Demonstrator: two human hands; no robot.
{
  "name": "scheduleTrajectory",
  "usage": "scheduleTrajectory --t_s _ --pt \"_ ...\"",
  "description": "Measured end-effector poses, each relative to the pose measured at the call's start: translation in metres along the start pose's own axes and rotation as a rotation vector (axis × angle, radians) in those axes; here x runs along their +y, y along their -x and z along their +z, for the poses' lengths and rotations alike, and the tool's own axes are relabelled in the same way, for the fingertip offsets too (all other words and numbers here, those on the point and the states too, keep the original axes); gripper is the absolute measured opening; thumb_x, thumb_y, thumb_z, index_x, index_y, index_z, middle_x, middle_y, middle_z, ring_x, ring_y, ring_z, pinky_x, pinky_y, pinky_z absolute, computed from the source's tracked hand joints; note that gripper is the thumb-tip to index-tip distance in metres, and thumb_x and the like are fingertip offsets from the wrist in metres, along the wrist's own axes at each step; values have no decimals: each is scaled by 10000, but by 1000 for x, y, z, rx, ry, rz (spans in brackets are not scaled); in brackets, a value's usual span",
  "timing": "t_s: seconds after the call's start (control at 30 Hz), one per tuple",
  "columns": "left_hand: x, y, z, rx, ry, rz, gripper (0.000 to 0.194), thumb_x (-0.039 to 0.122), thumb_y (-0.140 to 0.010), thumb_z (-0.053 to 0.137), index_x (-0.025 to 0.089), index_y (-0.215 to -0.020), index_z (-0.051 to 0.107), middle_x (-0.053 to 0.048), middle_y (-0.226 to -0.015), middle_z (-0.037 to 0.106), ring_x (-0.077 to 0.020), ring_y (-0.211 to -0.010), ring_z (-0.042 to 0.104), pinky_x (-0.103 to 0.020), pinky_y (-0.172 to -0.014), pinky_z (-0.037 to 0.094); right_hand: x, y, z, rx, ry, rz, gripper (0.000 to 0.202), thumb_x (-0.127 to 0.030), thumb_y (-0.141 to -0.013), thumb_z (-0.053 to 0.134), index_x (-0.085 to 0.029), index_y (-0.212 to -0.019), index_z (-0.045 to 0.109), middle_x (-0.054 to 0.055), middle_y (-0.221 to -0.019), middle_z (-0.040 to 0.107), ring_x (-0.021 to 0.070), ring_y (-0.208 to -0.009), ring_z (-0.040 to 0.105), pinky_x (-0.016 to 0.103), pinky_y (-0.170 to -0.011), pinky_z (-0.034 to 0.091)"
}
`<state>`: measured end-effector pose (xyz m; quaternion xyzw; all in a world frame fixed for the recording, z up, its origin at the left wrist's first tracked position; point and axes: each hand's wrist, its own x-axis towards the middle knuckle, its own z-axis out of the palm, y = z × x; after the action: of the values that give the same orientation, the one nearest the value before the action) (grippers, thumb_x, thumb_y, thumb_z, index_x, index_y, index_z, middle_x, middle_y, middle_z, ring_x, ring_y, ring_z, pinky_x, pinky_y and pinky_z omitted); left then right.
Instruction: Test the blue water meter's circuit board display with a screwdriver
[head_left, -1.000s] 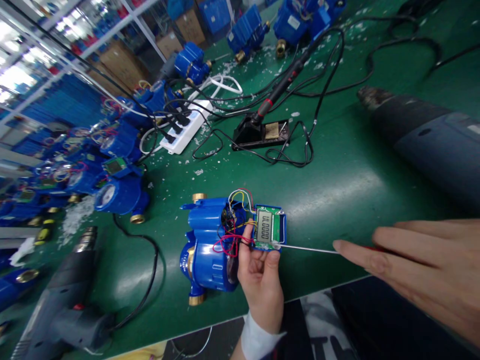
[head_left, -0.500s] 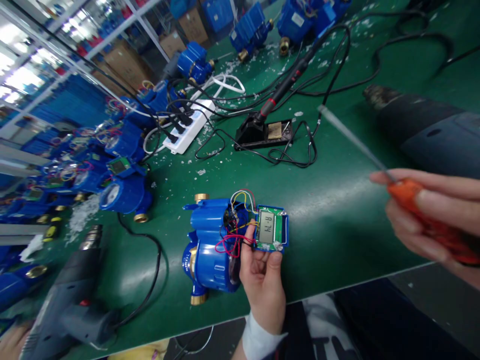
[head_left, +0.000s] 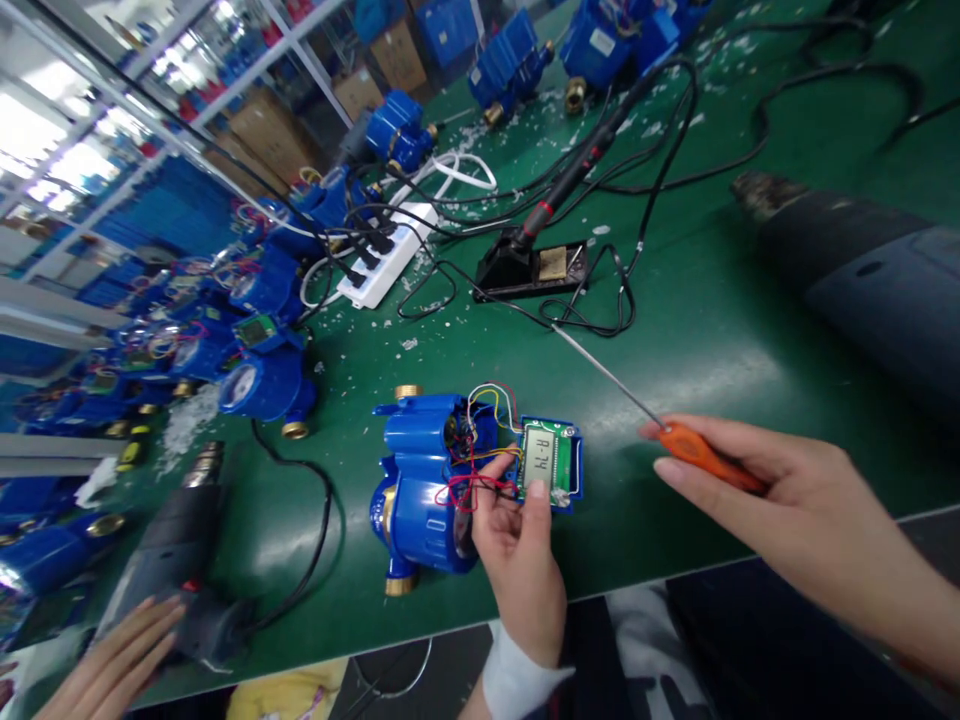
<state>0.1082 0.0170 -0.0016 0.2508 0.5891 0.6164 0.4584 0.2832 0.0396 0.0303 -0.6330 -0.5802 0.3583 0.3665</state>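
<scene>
A small green circuit board with an LCD display (head_left: 540,455) in a blue frame is pinched in my left hand (head_left: 521,560), thumb on its lower edge. Thin red, yellow and white wires (head_left: 480,480) run from it into a blue water meter (head_left: 427,520) with brass ends, which lies on the green bench just left of that hand. My right hand (head_left: 795,490) grips the orange handle of a screwdriver (head_left: 701,455). Its thin metal shaft points up and left, apart from the board, with the tip over the bench near the soldering iron's cord.
A soldering iron (head_left: 555,195) rests in its black stand (head_left: 517,270) behind the meter. There is a white power strip (head_left: 390,255) with plugs. Heat guns lie at left (head_left: 165,550) and right (head_left: 862,240). Another person's hand (head_left: 120,655) is at lower left, near several blue meters (head_left: 270,385).
My right hand has brought the screwdriver left and lower, toward the board. My left thumb has shifted onto the display's edge. The other person's hand now lies over the left heat gun.
</scene>
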Motion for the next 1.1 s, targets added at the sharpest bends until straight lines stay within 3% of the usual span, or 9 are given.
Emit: scheduleTrajectory --t_s 0.13,0.27,0.37,0.47,0.6,0.67,0.77,0.93,1.1 --pt "4 2 5 -22 85 -34 338 294 -742 745 241 -1042 597 -6 -930 713 -104 -854 669 -183 -767 502 5 -6 31 -191 -247 131 231 -403 -849 522 -213 -758 426 -61 -551 416 99 -441 420 210 -412 355" --pt "4 5 6 -86 177 -60 322 256 -763 715 275 -1060 594 5 -1047 689 -117 -971 650 -206 -835 504 2 -9 51 -348 -361 143 238 -436 -863 486 -205 -836 438 -65 -585 440 87 -401 411 207 -375 339" --pt "3 5 4 -65 174 -58 339 227 -777 680 298 -1095 588 10 -1171 640 -139 -1099 595 -248 -933 475 -4 -10 54 -340 -377 141 211 -393 -808 523 -198 -854 459 -55 -639 440 89 -435 420 213 -391 353" --pt "3 5 3 -64 106 -79 362 193 -805 610 299 -1149 567 -5 -1240 603 -175 -1188 537 -306 -1009 427 -9 -11 54 -281 -347 99 189 -359 -765 548 -196 -838 485 -30 -684 469 118 -549 456 243 -504 400" --pt "13 6 8 -82 201 -139 434 83 -745 554 256 -1143 578 -28 -1177 641 -167 -1069 608 -312 -971 456 -12 -10 56 -236 -320 53 150 -310 -740 565 -199 -820 503 -16 -719 496 140 -649 457 263 -599 389" --pt "19 7 10 -128 299 -170 498 25 -689 528 249 -1128 592 -23 -1124 663 -145 -1018 630 -290 -944 474 -11 -10 57 -237 -342 66 158 -319 -741 555 -200 -826 495 -24 -707 475 129 -613 456 258 -571 394" --pt "23 9 9 -237 394 -178 582 -20 -625 517 256 -1130 600 -23 -1149 660 -150 -1102 607 -286 -981 458 -9 -11 58 -267 -401 119 191 -355 -747 533 -200 -834 462 -42 -669 453 100 -487 444 235 -453 386" --pt "18 8 1 -369 316 -130 676 3 -681 634 303 -1263 468 -41 -1298 585 -167 -1197 561 -258 -1008 438 -13 -12 54 -340 -476 177 231 -381 -743 522 -197 -861 448 -70 -560 420 87 -398 408 184 -317 279" --pt "7 3 2 -278 49 -70 835 92 -658 762 323 -1329 321 -87 -1451 422 -199 -1268 498 -278 -1022 433 -17 -6 52 -365 -487 181 209 -373 -765 493 -191 -860 451 -75 -537 396 81 -400 395 169 -311 291"
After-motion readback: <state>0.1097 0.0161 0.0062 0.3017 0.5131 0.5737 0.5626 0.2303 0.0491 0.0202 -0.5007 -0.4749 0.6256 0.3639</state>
